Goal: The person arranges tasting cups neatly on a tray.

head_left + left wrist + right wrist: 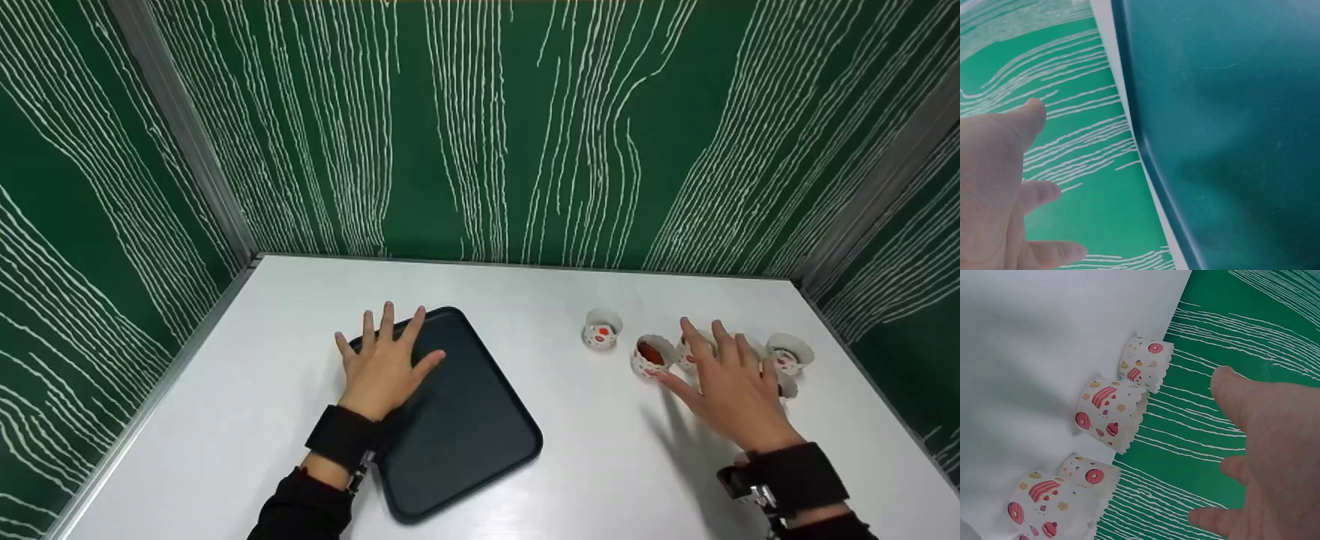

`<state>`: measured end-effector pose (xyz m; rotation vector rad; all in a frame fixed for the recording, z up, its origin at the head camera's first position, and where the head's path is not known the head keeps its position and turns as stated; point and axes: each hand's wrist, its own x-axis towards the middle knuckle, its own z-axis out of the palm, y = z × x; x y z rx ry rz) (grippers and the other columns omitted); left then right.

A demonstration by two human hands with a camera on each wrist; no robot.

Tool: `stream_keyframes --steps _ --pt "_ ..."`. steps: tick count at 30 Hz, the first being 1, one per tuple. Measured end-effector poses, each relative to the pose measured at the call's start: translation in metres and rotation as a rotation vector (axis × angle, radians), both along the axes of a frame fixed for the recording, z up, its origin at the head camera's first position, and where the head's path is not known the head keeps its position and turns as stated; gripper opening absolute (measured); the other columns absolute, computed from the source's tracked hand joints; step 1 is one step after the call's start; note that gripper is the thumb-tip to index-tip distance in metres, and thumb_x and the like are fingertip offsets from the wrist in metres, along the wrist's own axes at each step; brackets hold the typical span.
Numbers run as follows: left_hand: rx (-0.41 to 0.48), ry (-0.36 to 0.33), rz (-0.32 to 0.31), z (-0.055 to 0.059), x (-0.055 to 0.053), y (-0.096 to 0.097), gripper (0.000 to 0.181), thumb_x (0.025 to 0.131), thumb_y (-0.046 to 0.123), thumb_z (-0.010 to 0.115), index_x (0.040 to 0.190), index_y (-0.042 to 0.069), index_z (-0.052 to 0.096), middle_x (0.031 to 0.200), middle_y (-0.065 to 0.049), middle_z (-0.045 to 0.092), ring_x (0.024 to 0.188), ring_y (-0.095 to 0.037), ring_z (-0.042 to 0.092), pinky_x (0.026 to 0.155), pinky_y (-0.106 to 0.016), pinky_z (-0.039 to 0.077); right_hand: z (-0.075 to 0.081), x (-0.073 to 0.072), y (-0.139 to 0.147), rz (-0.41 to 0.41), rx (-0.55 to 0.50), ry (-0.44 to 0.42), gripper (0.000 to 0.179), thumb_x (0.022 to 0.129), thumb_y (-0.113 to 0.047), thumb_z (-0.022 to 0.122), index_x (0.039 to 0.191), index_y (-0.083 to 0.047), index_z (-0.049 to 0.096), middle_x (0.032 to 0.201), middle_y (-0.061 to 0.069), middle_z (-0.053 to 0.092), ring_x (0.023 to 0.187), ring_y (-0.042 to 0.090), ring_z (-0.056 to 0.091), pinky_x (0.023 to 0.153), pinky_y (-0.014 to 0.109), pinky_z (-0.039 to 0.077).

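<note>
- Tray [465,450] — dark, lying on the tabletop [592,465]; its long axis runs near to far, the far end leaning left.
- Right hand [733,397]: well to the right of the tray, its fingers loosely spread, holding nothing. It is clearly the nearer hand to the cups [686,358], which lie just ahead of its grip and partly behind the fingers.
- Left hand [381,375]: over the tray's far-left part, fingers straight and fanned out, nothing held; whether it touches the rim I cannot tell.
- Red-filled cup [646,367]: to the right of the tray, upright, at the near-left side of the group; something dark red shows inside.
- The other grouped cups sit farther right of the tray; fingers hide some, so neither full count nor contents can be read.
- Lone cup [599,335]: between tray and group, slightly farther back — contents unclear.
</note>
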<state>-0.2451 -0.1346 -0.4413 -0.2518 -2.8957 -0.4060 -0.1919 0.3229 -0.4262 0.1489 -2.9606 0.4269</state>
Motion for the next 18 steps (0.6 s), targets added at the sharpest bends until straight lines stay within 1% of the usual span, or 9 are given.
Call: stream_keyframes --steps 3,6,9,11,12,13,15,17,18 --pt "0.006 -0.001 0.000 0.002 0.001 -0.001 0.077 0.103 0.065 0.058 0.168 0.028 0.039 0.174 -0.026 0.030 0.160 -0.055 0.025 0.116 -0.089 0.015 0.004 0.001 -0.002 0.004 0.006 0.015 0.093 0.103 -0.060 0.063 0.172 -0.014 0.022 0.167 0.044 0.020 0.146 0.075 0.020 0.112 0.091 0.008" --pt "0.003 0.003 -0.004 0.004 0.000 -0.003 0.077 0.104 0.066 0.056 0.167 0.025 0.041 0.172 -0.027 0.032 0.159 -0.054 0.029 0.117 -0.087 0.019 0.006 0.004 -0.008 0.013 0.009 0.059 0.090 0.102 -0.058 0.066 0.170 -0.012 0.028 0.165 0.042 0.027 0.145 0.072 0.026 0.112 0.090 0.014" --pt "0.006 0.019 -0.003 0.004 -0.002 -0.005 0.073 0.105 0.062 0.056 0.164 0.020 0.047 0.168 -0.028 0.040 0.155 -0.052 0.038 0.116 -0.083 0.028 0.008 0.010 -0.019 0.034 0.003 0.113 0.083 0.101 -0.054 0.069 0.165 -0.010 0.038 0.159 0.040 0.039 0.141 0.069 0.036 0.108 0.087 0.024" --pt "0.007 0.036 0.003 0.004 -0.005 -0.008 0.068 0.106 0.059 0.057 0.159 0.016 0.053 0.163 -0.027 0.047 0.150 -0.050 0.046 0.114 -0.079 0.036 0.009 0.014 -0.028 0.065 -0.007 0.171 0.075 0.100 -0.048 0.074 0.159 -0.009 0.049 0.149 0.038 0.052 0.133 0.064 0.048 0.104 0.083 0.035" --pt "0.007 0.046 0.006 0.003 -0.007 -0.009 0.065 0.106 0.056 0.059 0.156 0.014 0.057 0.159 -0.027 0.051 0.146 -0.049 0.051 0.111 -0.077 0.040 0.010 0.016 -0.033 0.084 -0.015 0.196 0.071 0.099 -0.045 0.076 0.155 -0.007 0.054 0.142 0.036 0.058 0.124 0.061 0.056 0.099 0.079 0.043" --pt "0.008 0.057 0.008 0.003 -0.010 -0.011 0.061 0.107 0.053 0.060 0.152 0.013 0.060 0.155 -0.026 0.056 0.141 -0.048 0.056 0.108 -0.074 0.044 0.010 0.018 -0.039 0.103 -0.027 0.217 0.066 0.098 -0.042 0.079 0.149 -0.006 0.059 0.139 0.034 0.062 0.120 0.057 0.061 0.095 0.075 0.049" --pt "0.004 0.082 0.011 0.002 -0.015 -0.016 0.052 0.107 0.047 0.063 0.144 0.010 0.067 0.144 -0.025 0.064 0.129 -0.046 0.064 0.099 -0.069 0.051 0.009 0.022 -0.051 0.140 -0.063 0.222 0.052 0.095 -0.036 0.082 0.136 -0.006 0.069 0.122 0.026 0.072 0.103 0.044 0.071 0.081 0.059 0.059" --pt "0.000 0.105 0.013 0.000 -0.022 -0.023 0.043 0.107 0.038 0.066 0.136 0.007 0.071 0.133 -0.024 0.069 0.117 -0.044 0.069 0.089 -0.064 0.056 0.006 0.024 -0.064 0.170 -0.109 0.171 0.040 0.094 -0.032 0.084 0.124 -0.007 0.074 0.106 0.016 0.077 0.087 0.028 0.073 0.069 0.045 0.061" --pt "-0.001 0.114 0.014 -0.001 -0.025 -0.027 0.039 0.106 0.034 0.068 0.133 0.006 0.072 0.127 -0.024 0.071 0.112 -0.043 0.071 0.085 -0.063 0.057 0.004 0.025 -0.071 0.176 -0.138 0.112 0.035 0.094 -0.032 0.083 0.120 -0.009 0.075 0.102 0.011 0.078 0.083 0.022 0.072 0.067 0.040 0.060"
